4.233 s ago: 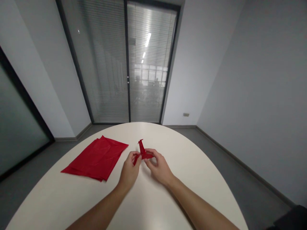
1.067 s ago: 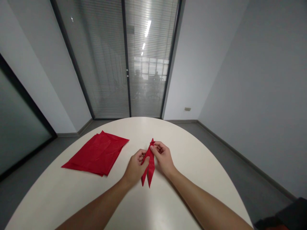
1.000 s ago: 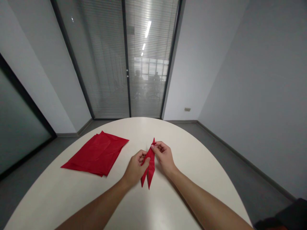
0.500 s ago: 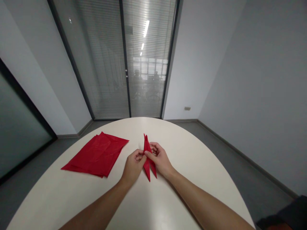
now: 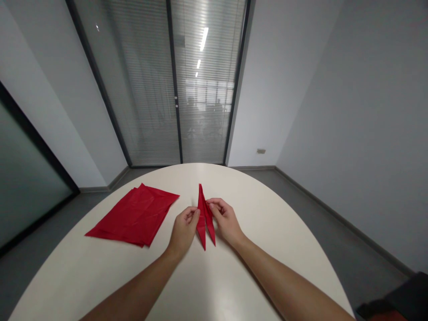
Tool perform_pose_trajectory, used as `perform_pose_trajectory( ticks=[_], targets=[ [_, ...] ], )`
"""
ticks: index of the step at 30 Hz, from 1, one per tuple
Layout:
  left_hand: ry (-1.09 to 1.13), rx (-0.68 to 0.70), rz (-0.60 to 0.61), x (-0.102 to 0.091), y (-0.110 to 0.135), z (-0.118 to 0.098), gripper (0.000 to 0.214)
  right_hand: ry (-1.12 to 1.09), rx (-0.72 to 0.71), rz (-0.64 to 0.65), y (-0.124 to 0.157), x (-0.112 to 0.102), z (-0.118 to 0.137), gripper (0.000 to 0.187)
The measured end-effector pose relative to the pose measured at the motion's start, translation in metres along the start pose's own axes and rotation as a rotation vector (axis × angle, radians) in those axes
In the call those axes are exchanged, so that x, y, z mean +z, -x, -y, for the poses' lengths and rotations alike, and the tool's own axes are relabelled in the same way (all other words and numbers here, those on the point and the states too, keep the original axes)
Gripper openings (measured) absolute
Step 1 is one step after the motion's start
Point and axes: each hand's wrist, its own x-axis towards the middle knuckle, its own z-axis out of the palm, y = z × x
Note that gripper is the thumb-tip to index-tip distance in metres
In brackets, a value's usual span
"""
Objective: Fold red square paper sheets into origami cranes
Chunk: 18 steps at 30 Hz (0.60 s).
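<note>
A folded red paper shape (image 5: 204, 218), narrow with two pointed legs toward me and a tip pointing away, is held just above the white round table (image 5: 254, 249). My left hand (image 5: 182, 231) pinches its left side with thumb and fingers closed. My right hand (image 5: 225, 219) pinches its right side, fingers curled on the paper. Both hands meet at the middle of the shape.
A stack of flat red paper sheets (image 5: 135, 215) lies on the table to the left of my hands. Beyond the table's far edge stand glass doors with blinds (image 5: 174, 84). A dark object (image 5: 401, 301) sits at the lower right corner.
The paper shape has been turned from a crane-like form to a long pointed one. In the last second its tip swung left and stands more upright; my hands shifted slightly toward me.
</note>
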Motion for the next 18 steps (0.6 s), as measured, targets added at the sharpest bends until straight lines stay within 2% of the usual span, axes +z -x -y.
perform_pose_trajectory(
  ticks=[5, 12, 18],
  targets=[
    [0.001, 0.017, 0.029, 0.0005, -0.0009, 0.0047, 0.026, -0.003, 0.023, 0.006, 0.0016, 0.0024, 0.0003, 0.039],
    [0.014, -0.005, 0.021, -0.0012, -0.0037, 0.0074, 0.028, -0.029, 0.02, 0.018, 0.0012, -0.0004, -0.0014, 0.031],
    [0.082, -0.018, 0.058, 0.0001, -0.0033, 0.0081, 0.026, 0.145, -0.038, -0.063, 0.001, -0.0028, -0.0018, 0.024]
  ],
)
